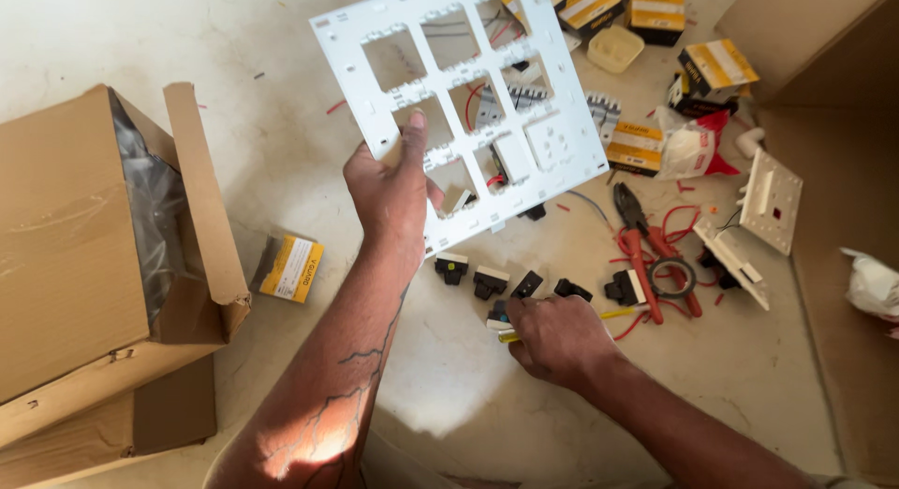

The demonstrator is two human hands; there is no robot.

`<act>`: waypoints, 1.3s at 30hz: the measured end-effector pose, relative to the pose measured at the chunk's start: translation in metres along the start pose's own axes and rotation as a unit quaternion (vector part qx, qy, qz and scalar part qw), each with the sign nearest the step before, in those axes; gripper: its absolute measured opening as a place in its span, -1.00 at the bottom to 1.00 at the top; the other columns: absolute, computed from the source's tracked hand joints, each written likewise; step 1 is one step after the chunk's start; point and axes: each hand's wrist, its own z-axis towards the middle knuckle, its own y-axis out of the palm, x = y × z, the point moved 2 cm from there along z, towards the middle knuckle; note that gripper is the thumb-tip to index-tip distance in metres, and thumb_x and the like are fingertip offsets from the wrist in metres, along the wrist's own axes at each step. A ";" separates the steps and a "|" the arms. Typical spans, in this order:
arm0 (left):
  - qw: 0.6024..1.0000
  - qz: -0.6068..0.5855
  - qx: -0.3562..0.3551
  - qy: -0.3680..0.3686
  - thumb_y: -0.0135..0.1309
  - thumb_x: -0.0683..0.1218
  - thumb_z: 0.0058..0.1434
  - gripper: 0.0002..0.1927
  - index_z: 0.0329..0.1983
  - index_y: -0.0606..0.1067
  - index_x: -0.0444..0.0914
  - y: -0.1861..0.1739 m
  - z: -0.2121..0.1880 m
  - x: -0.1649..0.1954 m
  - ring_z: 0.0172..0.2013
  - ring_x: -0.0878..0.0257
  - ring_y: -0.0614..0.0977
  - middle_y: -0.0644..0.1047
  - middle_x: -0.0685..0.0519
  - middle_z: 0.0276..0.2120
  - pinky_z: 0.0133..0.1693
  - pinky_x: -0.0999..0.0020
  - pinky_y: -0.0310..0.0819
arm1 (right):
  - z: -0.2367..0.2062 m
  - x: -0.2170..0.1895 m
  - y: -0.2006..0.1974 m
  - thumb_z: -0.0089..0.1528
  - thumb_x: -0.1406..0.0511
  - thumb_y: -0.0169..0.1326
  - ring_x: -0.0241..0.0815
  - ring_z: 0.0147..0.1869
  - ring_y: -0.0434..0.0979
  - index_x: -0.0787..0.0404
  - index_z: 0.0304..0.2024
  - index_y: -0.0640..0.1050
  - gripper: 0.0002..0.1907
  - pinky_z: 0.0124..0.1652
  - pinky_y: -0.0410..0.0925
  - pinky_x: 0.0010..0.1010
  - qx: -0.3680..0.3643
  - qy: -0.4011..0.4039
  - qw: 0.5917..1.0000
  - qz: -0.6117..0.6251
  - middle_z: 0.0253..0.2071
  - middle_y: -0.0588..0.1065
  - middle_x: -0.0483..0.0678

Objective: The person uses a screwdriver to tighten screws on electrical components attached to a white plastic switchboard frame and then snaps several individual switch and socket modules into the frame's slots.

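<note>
Carton lies left of my plate. Left hand lifts the plate, fingers clamped on its lower edge. Below the plate, right hand closes round a screwdriver beside switches.

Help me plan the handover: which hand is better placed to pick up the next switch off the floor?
Right. The right hand already rests on the floor beside the switches, while the left hand holds the white plate up.

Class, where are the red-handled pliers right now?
In the head view, the red-handled pliers lie on the floor right of the right hand, beside a tape roll and red wire scraps.
</note>
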 end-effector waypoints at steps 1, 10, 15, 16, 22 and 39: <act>1.000 0.001 -0.007 0.007 0.19 -0.01 0.29 -0.70 -0.15 0.50 -0.36 0.000 0.000 0.000 -0.72 0.41 0.38 0.54 0.07 -0.49 -0.69 0.43 0.29 | 0.000 0.001 -0.002 0.23 0.17 0.12 0.05 -0.12 0.64 0.12 -0.17 0.48 -0.78 -0.11 0.46 -0.10 0.004 0.007 1.000 0.021 -0.21 0.61 0.00; 0.998 0.013 -0.066 0.017 0.23 0.02 0.27 -0.68 -0.23 0.47 -0.33 0.004 -0.004 -0.007 -0.69 0.43 0.41 0.54 0.11 -0.46 -0.67 0.46 0.34 | -0.003 -0.023 0.012 0.26 0.18 0.11 0.04 -0.08 0.61 0.17 -0.03 0.42 -0.68 -0.22 0.48 -0.07 0.004 0.018 0.999 -0.036 -0.06 0.51 -0.01; 0.996 0.043 -0.078 0.001 0.24 0.01 0.25 -0.69 -0.27 0.47 -0.33 0.008 -0.006 -0.009 -0.71 0.42 0.40 0.49 0.12 -0.53 -0.69 0.47 0.32 | -0.002 -0.015 0.009 0.21 0.19 0.16 0.05 -0.07 0.59 0.17 -0.04 0.41 -0.66 -0.19 0.46 -0.07 -0.001 -0.010 0.999 -0.030 -0.06 0.49 -0.01; 0.995 0.052 -0.080 -0.003 0.24 0.01 0.26 -0.69 -0.28 0.47 -0.33 0.009 -0.007 -0.010 -0.72 0.41 0.39 0.48 0.12 -0.53 -0.69 0.47 0.31 | -0.002 -0.013 0.008 0.19 0.19 0.18 0.05 -0.06 0.59 0.17 -0.04 0.41 -0.63 -0.18 0.46 -0.08 -0.004 -0.015 1.000 -0.020 -0.06 0.49 -0.02; 0.991 0.075 -0.106 -0.010 0.24 -0.02 0.26 -0.73 -0.29 0.49 -0.33 0.016 -0.013 -0.006 -0.73 0.42 0.37 0.50 0.10 -0.54 -0.71 0.48 0.27 | -0.002 -0.017 0.012 0.14 0.08 0.28 0.08 -0.09 0.60 0.15 -0.02 0.38 -0.49 -0.19 0.46 -0.05 -0.072 0.003 0.997 0.025 -0.05 0.52 -0.02; 0.986 0.087 -0.143 0.004 0.20 -0.05 0.27 -0.76 -0.20 0.52 -0.33 0.022 -0.019 -0.005 -0.73 0.46 0.37 0.55 0.13 -0.49 -0.72 0.50 0.26 | -0.065 0.061 -0.093 0.28 0.12 0.23 -0.33 -0.60 0.07 0.23 -0.27 0.70 -0.71 -0.57 0.00 -0.39 0.252 0.253 0.752 0.554 -0.65 0.24 -0.16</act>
